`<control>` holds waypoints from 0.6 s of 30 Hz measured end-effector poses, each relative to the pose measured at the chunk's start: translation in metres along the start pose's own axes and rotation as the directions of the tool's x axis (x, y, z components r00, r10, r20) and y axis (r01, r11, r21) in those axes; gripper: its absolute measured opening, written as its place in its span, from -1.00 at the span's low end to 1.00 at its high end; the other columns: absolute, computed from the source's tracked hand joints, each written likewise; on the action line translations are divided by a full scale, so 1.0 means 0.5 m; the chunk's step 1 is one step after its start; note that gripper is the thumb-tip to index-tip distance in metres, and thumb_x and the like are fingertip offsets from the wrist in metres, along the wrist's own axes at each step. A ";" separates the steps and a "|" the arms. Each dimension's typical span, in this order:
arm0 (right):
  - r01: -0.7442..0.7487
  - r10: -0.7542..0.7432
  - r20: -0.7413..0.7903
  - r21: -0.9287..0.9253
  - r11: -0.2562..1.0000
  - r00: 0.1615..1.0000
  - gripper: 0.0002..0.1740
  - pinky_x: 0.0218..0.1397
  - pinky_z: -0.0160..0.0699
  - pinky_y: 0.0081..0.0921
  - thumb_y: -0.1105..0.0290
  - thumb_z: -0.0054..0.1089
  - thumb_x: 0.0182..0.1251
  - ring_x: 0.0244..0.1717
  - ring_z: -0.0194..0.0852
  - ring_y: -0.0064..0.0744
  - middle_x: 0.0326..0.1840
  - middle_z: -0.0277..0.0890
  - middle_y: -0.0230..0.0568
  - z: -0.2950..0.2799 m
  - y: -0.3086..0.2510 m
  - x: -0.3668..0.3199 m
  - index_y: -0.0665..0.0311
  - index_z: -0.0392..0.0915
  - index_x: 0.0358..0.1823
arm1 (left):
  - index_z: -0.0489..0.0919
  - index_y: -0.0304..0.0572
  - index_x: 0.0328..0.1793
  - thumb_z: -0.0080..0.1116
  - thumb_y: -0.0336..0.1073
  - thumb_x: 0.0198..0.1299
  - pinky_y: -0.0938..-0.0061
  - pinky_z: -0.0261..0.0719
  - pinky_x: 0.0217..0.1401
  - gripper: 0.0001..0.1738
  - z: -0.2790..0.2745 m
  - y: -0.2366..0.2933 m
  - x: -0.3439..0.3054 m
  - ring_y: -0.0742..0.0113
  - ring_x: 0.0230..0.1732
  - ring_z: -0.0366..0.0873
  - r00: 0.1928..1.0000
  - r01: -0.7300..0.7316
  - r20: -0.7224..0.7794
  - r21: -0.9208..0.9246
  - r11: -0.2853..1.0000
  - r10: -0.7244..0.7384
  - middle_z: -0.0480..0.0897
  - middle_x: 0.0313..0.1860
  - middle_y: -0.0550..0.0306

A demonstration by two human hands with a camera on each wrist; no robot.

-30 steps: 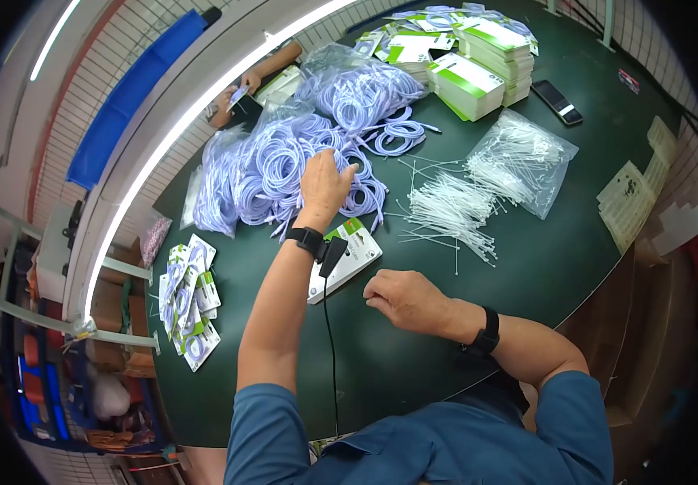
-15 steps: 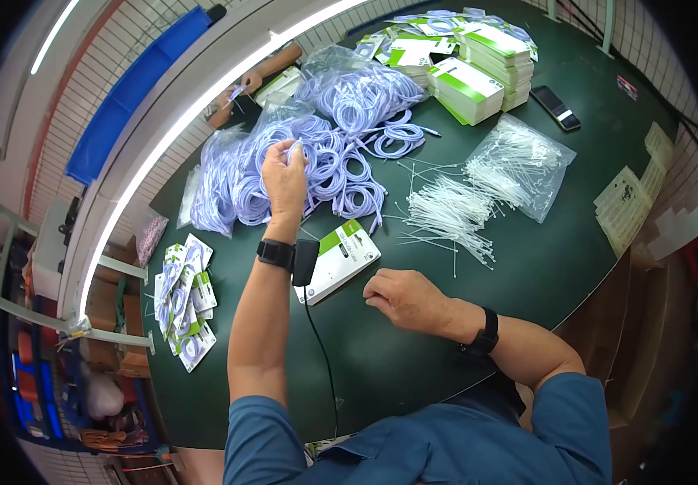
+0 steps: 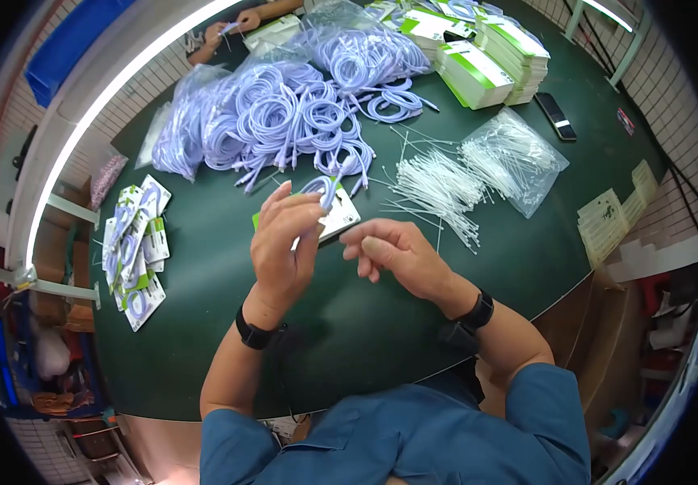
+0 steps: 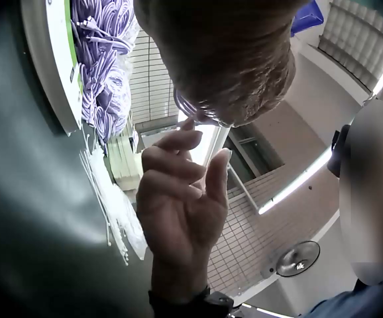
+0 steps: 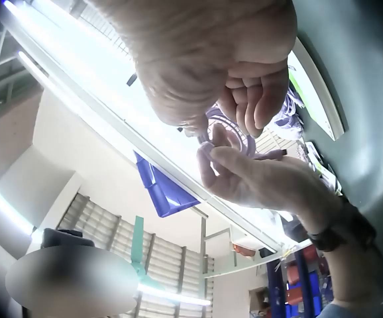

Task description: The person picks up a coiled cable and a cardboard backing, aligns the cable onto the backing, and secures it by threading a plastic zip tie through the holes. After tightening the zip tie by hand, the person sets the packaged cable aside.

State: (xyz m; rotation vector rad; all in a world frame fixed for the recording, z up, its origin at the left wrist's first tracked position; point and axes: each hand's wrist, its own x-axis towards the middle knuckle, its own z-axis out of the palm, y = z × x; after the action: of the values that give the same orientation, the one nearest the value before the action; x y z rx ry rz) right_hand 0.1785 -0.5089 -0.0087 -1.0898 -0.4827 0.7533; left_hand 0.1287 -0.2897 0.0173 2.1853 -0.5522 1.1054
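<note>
My left hand [image 3: 280,246] is raised over the table and pinches a coil of light purple cable [image 5: 234,126] between thumb and fingers. In the head view the coil [image 3: 326,191] overlaps a white and green card pack [image 3: 341,217] lying on the table behind it. My right hand [image 3: 397,255] is just right of the left hand, its fingers loosely bent with nothing seen in them. From the left wrist view the right hand [image 4: 178,192] has its fingertips close to the coil. Behind both hands spreads a heap of coiled purple cables [image 3: 276,113], partly in clear bags.
White cable ties [image 3: 438,190] lie loose and in a clear bag [image 3: 519,162] on the right. Carded cables [image 3: 135,242] are piled at left. Stacked cards [image 3: 478,73] and a phone [image 3: 555,115] stand farther back. Another person's hands [image 3: 232,28] show across the table.
My left hand has drawn back from the heap toward me with a coil of cable. My right hand has risen slightly and its fingers have loosened. The head view has shifted.
</note>
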 end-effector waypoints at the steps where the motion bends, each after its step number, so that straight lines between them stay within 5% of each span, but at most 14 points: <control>1: -0.028 0.028 -0.015 -0.008 1.000 0.999 -0.73 -0.16 0.66 -0.59 0.36 0.24 0.67 -0.23 0.64 -0.62 -0.17 0.71 -0.34 -0.005 0.000 -0.002 0.40 0.68 0.18 | 0.72 -0.16 0.02 0.37 -0.51 0.36 0.07 0.64 0.43 -0.84 -0.001 0.018 -0.020 0.17 0.08 0.80 1.000 0.026 -0.006 -0.020 0.999 -0.026 0.84 -0.02 0.09; 4: -0.025 0.021 0.067 0.050 0.998 0.998 -0.65 -0.16 0.65 -0.60 0.30 0.23 0.69 -0.24 0.65 -0.62 -0.17 0.71 -0.34 -0.012 0.012 -0.010 0.40 0.65 0.28 | 0.77 -0.03 -0.05 0.46 -0.49 0.18 -0.13 0.54 0.53 -0.77 -0.009 0.063 -0.068 0.04 0.13 0.79 0.974 -0.141 0.190 0.080 0.987 0.124 0.84 0.00 0.17; 8: -0.030 0.035 0.025 -0.152 0.988 0.999 -0.66 -0.18 0.62 -0.63 0.29 0.25 0.69 -0.25 0.61 -0.65 -0.18 0.69 -0.36 0.018 0.006 -0.018 0.38 0.67 0.26 | 0.80 0.04 -0.12 0.48 -0.44 0.13 -0.09 0.55 0.54 -0.79 -0.013 0.072 -0.101 0.16 0.12 0.79 0.985 -0.055 0.167 0.095 0.994 0.039 0.85 0.02 0.26; 18: -0.041 0.031 -0.057 -0.188 0.981 0.998 -0.68 -0.28 0.49 -0.68 0.27 0.22 0.72 -0.33 0.51 -0.70 -0.16 0.68 -0.40 0.012 0.023 -0.012 0.37 0.69 0.24 | 0.82 0.03 -0.12 0.48 -0.43 0.10 -0.13 0.52 0.57 -0.78 -0.015 0.060 -0.113 0.24 0.03 0.79 0.965 -0.087 0.256 0.110 0.990 0.057 0.85 0.05 0.27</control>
State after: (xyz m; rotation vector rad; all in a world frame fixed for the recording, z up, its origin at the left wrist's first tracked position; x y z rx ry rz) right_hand 0.1671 -0.5070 -0.0167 -1.2957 -0.4970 0.7180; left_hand 0.0745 -0.3010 -0.0157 2.4480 -0.6964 0.9233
